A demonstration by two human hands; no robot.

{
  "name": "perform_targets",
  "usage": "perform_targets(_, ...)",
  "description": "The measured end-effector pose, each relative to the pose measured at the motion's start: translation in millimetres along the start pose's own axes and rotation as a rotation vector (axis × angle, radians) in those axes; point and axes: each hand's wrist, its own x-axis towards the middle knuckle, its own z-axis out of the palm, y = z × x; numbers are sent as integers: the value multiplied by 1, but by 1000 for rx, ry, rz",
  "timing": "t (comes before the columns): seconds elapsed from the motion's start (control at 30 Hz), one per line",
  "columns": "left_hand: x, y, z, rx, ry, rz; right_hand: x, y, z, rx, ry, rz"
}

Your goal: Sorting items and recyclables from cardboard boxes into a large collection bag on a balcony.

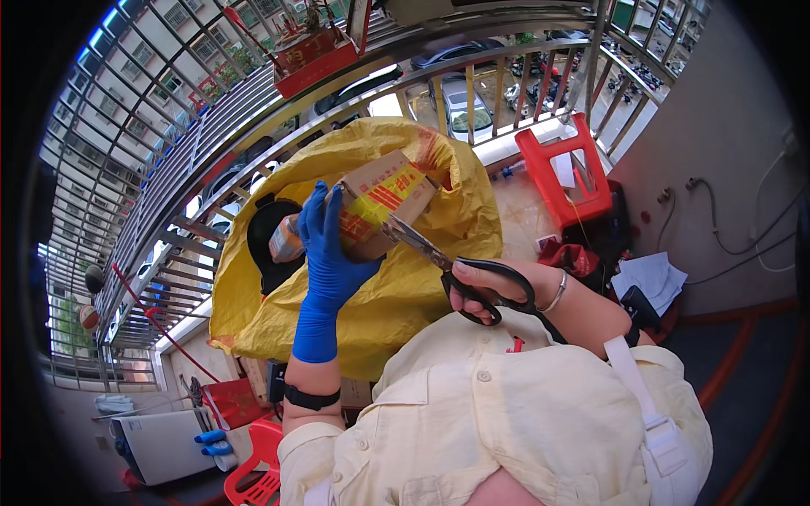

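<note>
My left hand [330, 243], in a blue rubber glove, grips a small cardboard box [380, 183] by its left side. The box is tilted and has yellow tape with red print across it. My bare right hand [484, 291] has its fingers through the black handles of a pair of scissors [421, 245]. The worn, rusty-looking blades point up and left, and their tips meet the box's lower edge. Beneath the box spreads a large yellow woven sack [405, 303]. A black pan-like item [262, 243] and an orange-and-white package [286, 239] lie on it, left of my glove.
Metal balcony railings [506, 95] run beyond the sack. A red plastic stool [563, 171] stands at the right, near papers [648, 281] and hoses on the wall. At lower left are a red plastic chair [256, 465], a white appliance [164, 443] and a red dustpan [234, 401].
</note>
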Motion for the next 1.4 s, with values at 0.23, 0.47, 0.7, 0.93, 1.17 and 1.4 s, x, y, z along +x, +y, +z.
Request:
perform_targets(0.23, 4, 2, 2, 18, -17, 20, 4, 2, -7, -300, 62, -47)
perform_targets(0.47, 2, 1, 3, 0, -74, -53, 7, 3, -10, -483, 120, -86)
perform_targets(0.7, 0, 1, 5, 1, -72, -22, 10, 3, -7, -359, 72, -32)
perform_targets(0.93, 1, 12, 6, -45, -21, -48, 25, 5, 3, 248, -85, -157)
perform_targets(1.17, 3, 5, -4, -74, -30, 28, 27, -9, 8, 214, -97, -119)
perform_targets(1.4, 9, 7, -9, -12, 1, 87, 23, -17, 17, -10, 36, -149)
